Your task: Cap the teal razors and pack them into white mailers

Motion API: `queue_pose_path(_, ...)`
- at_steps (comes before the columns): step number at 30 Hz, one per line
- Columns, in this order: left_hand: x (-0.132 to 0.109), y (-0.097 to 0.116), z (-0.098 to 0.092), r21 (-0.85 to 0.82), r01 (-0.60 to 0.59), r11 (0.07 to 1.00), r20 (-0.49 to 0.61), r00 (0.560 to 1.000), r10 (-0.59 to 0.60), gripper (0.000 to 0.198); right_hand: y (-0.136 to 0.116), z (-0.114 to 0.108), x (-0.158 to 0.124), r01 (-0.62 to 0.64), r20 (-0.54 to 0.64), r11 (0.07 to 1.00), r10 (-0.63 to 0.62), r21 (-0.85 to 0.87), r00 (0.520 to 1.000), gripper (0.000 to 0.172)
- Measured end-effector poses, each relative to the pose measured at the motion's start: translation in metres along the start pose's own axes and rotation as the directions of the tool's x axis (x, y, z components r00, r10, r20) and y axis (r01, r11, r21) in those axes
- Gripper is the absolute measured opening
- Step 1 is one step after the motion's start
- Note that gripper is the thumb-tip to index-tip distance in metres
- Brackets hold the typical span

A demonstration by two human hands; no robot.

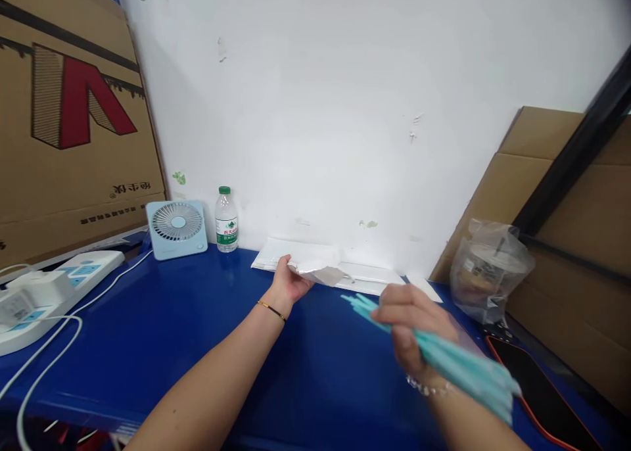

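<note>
My left hand (290, 281) reaches to the back of the blue table and grips a thin, whitish plastic bag (323, 273), crumpled and lifted at its near edge. Behind it, flat white packets (300, 248) lie along the foot of the wall. On the right, my right hand (417, 329) is closed around a bundle of slim teal sticks (466, 369). Their narrow ends point left toward the bag, while the broader ends stick out past my wrist. Motion blurs the bundle, so its exact kind is unclear.
A light-blue fan (177, 231) and a water bottle (227, 221) stand back left. Near the left edge lies a power strip (93, 267) with trailing white cables. A bagged drink cup (488, 267) and a phone (542, 392) sit right. Cardboard (73, 175) flanks the table (172, 313).
</note>
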State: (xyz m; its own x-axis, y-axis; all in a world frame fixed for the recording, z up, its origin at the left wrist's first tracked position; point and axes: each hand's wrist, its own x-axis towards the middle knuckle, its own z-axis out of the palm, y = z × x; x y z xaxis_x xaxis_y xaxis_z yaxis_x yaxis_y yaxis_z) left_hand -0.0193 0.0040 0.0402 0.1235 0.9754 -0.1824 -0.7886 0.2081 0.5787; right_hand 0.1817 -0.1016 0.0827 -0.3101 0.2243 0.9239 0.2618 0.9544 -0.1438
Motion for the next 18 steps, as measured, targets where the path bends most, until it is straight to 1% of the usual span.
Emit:
queue_pose_path(2,0.001,-0.001,0.001,-0.191,0.034,0.981,-0.022,0.999,-0.039,0.020,-0.009,0.008,0.009,0.116,0.049,0.993,-0.118,0.029,0.992,0.022)
queue_pose_path(3,0.002,-0.002,0.001,-0.228,0.046,0.973,-0.014,0.999,-0.051,0.020,-0.011,0.012,0.014,0.143,0.057,0.990,-0.144,0.020,0.988,0.022)
queue_pose_path(4,0.001,-0.003,0.001,-0.245,0.055,0.968,-0.002,0.998,-0.057,0.020,-0.010,0.016,0.019,0.147,0.055,0.989,-0.146,-0.001,0.988,0.021)
queue_pose_path(6,0.001,-0.006,0.002,-0.256,0.079,0.963,0.021,0.997,-0.076,0.021,-0.003,0.023,0.028,0.109,0.029,0.993,-0.108,-0.047,0.994,0.019)
queue_pose_path(9,-0.002,-0.011,0.007,-0.258,0.126,0.958,0.056,0.992,-0.115,0.021,0.012,0.030,0.041,-0.031,0.056,0.998,0.034,-0.056,0.998,0.026)
queue_pose_path(12,-0.006,-0.017,0.014,-0.289,0.152,0.945,0.075,0.988,-0.136,0.018,0.024,0.034,0.055,-0.173,0.072,0.978,0.181,-0.113,0.981,0.034)
queue_pose_path(14,-0.008,-0.021,0.018,-0.314,0.158,0.936,0.057,0.987,-0.147,0.014,0.030,0.035,0.064,-0.253,0.059,0.961,0.261,-0.108,0.964,0.034)
queue_pose_path(15,-0.009,-0.023,0.020,-0.325,0.161,0.932,0.036,0.987,-0.158,0.013,0.033,0.034,0.069,-0.303,0.078,0.951,0.307,-0.056,0.949,0.032)
queue_pose_path(16,-0.010,-0.025,0.021,-0.336,0.167,0.927,0.010,0.985,-0.174,0.012,0.036,0.034,0.073,-0.364,0.120,0.931,0.359,0.019,0.926,0.030)
queue_pose_path(18,-0.011,-0.028,0.021,-0.362,0.187,0.913,-0.040,0.976,-0.215,0.012,0.042,0.034,0.081,-0.493,0.244,0.857,0.451,0.151,0.859,0.027)
